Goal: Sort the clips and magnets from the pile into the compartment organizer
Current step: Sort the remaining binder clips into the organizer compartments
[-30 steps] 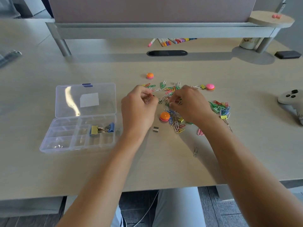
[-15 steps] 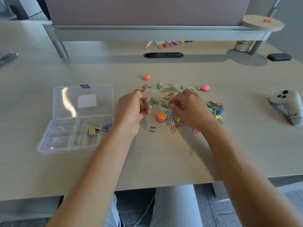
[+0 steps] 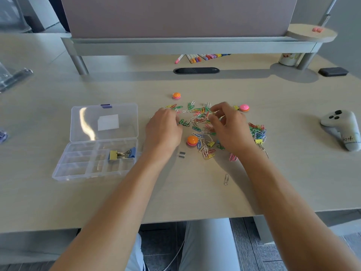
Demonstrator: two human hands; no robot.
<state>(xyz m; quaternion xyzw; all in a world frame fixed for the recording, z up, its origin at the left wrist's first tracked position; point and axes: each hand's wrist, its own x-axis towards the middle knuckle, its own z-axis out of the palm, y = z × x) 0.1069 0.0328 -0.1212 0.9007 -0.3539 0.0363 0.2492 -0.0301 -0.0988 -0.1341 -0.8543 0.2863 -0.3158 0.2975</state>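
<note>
Nearest the desk edge a lone silver paperclip (image 3: 226,179) lies apart from the rest, easy to forget. Beyond it, both hands work the pile of clips (image 3: 201,122) at mid-desk. The left hand (image 3: 164,130) sits at the pile's left margin with fingers curled under; whether it holds anything I cannot tell, since the fingertips are hidden. The right hand (image 3: 228,130) hovers over the middle of the pile, thumb and forefinger drawn close as if pinching, but blur hides whether a clip is between them. Judgement: the step is picking single items out of a tangle, so lift slowly and shake free any clips that hook on; taking one kind at a time would save trips. The organizer (image 3: 64,171) stands open well to the left, lid laid back, with only a few binder clips (image 3: 122,153) in one right-hand compartment, so most of the sort remains. An orange magnet (image 3: 192,140) and a small grey block (image 3: 182,154) lie between the hands; magnets may drag clips along. Farther off sit another orange magnet (image 3: 176,95) and a pink magnet (image 3: 244,107). A controller (image 3: 340,130) rests far right, markers (image 3: 203,57) under the shelf.
</note>
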